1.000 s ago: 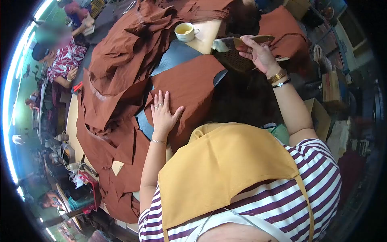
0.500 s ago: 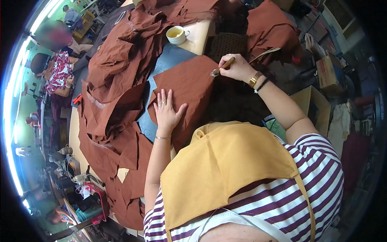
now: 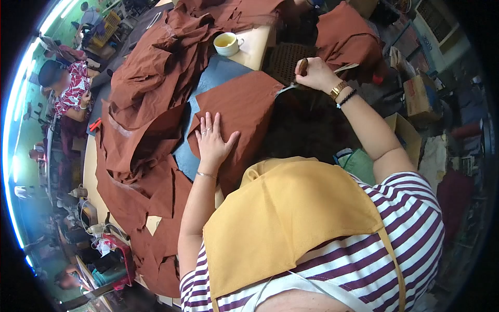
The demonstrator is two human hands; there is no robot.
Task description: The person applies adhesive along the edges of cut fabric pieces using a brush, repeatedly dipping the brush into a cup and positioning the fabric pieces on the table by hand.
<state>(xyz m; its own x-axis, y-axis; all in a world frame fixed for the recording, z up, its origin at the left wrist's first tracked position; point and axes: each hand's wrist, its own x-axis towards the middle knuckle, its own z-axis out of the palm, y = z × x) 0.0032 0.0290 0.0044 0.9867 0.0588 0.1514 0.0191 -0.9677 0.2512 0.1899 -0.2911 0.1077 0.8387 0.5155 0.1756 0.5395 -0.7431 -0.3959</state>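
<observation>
My left hand [image 3: 212, 143] lies flat with fingers spread on a brown fabric piece [image 3: 239, 104]. That piece rests over a dark blue-grey board [image 3: 215, 73] at the table's edge. Held in my right hand [image 3: 314, 75] is a brush [image 3: 303, 67] with a wooden handle, its tip low beside the fabric's far right corner. A pale wet-looking mark shows at that corner. A white cup [image 3: 227, 45] with yellowish contents stands on the table beyond the board.
Heaped brown fabric [image 3: 150, 78] covers the table's left side. More brown fabric [image 3: 348, 39] lies at the back right, near a dark woven seat [image 3: 288, 60]. Cardboard boxes [image 3: 421, 99] stand at the right. A person [image 3: 73, 88] is across the table at the left.
The brush in my right hand swung down from beyond the fabric to its far right corner, then slightly away to the right. My left hand stays on the fabric.
</observation>
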